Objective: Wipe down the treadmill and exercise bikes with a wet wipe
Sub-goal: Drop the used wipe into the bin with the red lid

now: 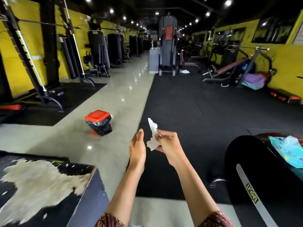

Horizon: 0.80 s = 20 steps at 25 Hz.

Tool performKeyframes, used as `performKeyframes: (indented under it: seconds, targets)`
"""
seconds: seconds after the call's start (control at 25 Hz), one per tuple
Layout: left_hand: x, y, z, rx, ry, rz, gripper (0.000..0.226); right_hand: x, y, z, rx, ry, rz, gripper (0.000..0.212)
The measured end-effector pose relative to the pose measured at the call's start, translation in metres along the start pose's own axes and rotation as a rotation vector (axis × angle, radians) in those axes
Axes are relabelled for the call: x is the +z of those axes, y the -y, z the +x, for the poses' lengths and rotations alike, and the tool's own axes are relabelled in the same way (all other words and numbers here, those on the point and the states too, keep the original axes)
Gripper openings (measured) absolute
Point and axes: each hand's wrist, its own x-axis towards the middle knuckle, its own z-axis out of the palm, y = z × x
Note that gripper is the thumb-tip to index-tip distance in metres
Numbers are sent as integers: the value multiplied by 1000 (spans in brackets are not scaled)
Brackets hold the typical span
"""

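My right hand [168,145] pinches a crumpled white wet wipe [152,133] in front of me, above the edge of the black rubber floor mat. One end of the wipe sticks up past my fingers. My left hand [137,147] hovers just left of the wipe with straight, relaxed fingers and holds nothing. A blue pack of wet wipes [288,150] lies open on a black machine housing [255,161] at the lower right. No treadmill or exercise bike is plainly recognisable in this view.
A small orange bin with a black liner [98,122] stands on the shiny tiled aisle ahead left. A worn black box [49,185] fills the lower left. Weight racks line the left yellow wall, benches [229,69] the right, and a tall machine [168,46] stands far ahead.
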Motion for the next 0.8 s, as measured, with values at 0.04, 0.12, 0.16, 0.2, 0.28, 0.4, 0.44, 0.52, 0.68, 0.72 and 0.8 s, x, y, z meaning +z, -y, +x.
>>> performKeyframes:
  seconds: [0.04,0.12,0.16,0.2,0.28,0.4,0.44,0.52,0.68,0.72,0.8]
  targets:
    - [17,8,21,-13,6,16,40,-10,-4,26,-5,-7,-9,31]
    - [51,19,65,-22,12,21,42,-29,-8,81,-13,-17,-26,29]
    - [65,21,83,-26,6,19,41,-37,-8,106,-7,-14,-33,29]
    - [82,22,106,-29,-2,12,41,-45,-5,136,-2,1,-40,28]
    - [111,22,153,-29,-27,-14,38,-60,3,195,4,46,-60,29]
    - [140,26,219,-12,-99,-74,34,-73,8,278,-5,106,-78,35]
    - [143,29,236,-19,-127,-89,33,-72,6,300,8,106,-85,38]
    - [143,36,269,-40,-195,-97,31,-64,-7,338,49,126,-97,41]
    - [132,56,367,-41,-316,-91,35,-22,-33,426,126,251,-142,37]
    - [128,60,396,-50,-332,-98,35,-9,-39,453,127,271,-162,33]
    - [120,65,450,-48,-355,-124,36,15,-48,508,119,294,-172,23]
